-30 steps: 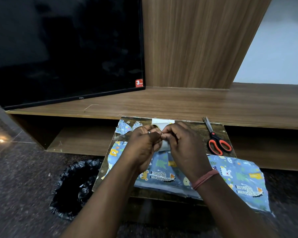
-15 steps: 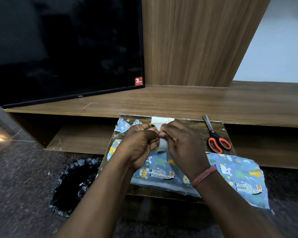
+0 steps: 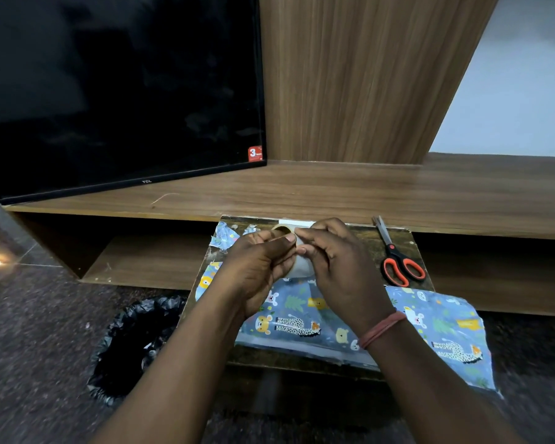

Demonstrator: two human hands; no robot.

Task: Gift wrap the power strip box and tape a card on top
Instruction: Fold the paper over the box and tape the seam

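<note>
Both hands meet over the middle of a small dark, worn wooden desk, holding up a roll of tape between them. The left hand has its fingers curled round the roll's left side, thumb laid across the top near the tan cardboard core, whose ring shows at the upper edge. The right hand pinches at the roll's front with thumb and forefinger, the other fingers curled beside it; a reddish thread band circles that wrist. The roll's visible face is pale and whitish; whether a strip has been lifted free cannot be told.

Under the hands lies the sheet of blue gift wrap printed with cartoon leopards, bears and green leaves, spread across the desk's near half and overhanging its right edge and near right corner. The box itself cannot be made out. A torn scrap of the same blue paper sits at the far left corner. A white card lies at the far edge, mostly hidden behind the hands. Orange-handled scissors rest near the far right corner, blades pointing away.

On the floor left of the desk stands a bin lined with a black plastic bag.
</note>
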